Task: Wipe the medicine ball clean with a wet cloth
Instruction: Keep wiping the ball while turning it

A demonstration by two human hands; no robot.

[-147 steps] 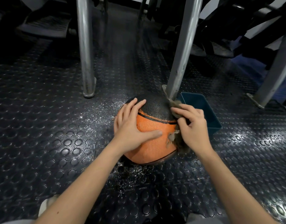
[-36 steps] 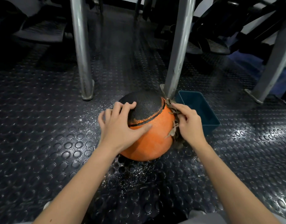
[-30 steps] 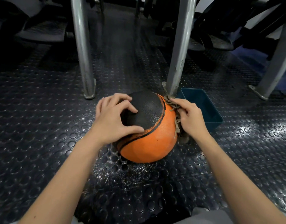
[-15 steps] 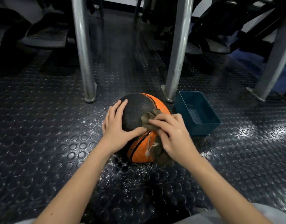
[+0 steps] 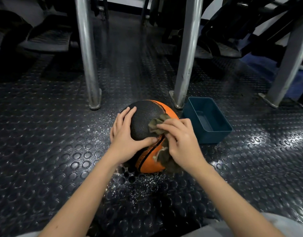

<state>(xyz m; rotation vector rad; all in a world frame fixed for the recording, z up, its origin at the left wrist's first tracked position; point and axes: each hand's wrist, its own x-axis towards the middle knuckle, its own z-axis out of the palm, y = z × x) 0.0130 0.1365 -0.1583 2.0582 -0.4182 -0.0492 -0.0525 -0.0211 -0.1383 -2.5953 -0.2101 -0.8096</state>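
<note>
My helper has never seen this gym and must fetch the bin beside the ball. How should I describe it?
Find the middle metal post rising from the studded black floor. At its foot lies the orange-and-black medicine ball, and the bin sits just right of it. It is the only teal, open-topped rectangular box there.

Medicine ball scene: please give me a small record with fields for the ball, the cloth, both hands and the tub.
medicine ball: orange and black, on the studded floor
cloth: brownish, bunched on the ball's right side
left hand: spread on the ball
right hand: grips the cloth
tub: blue, right of the ball, contents unclear
</note>
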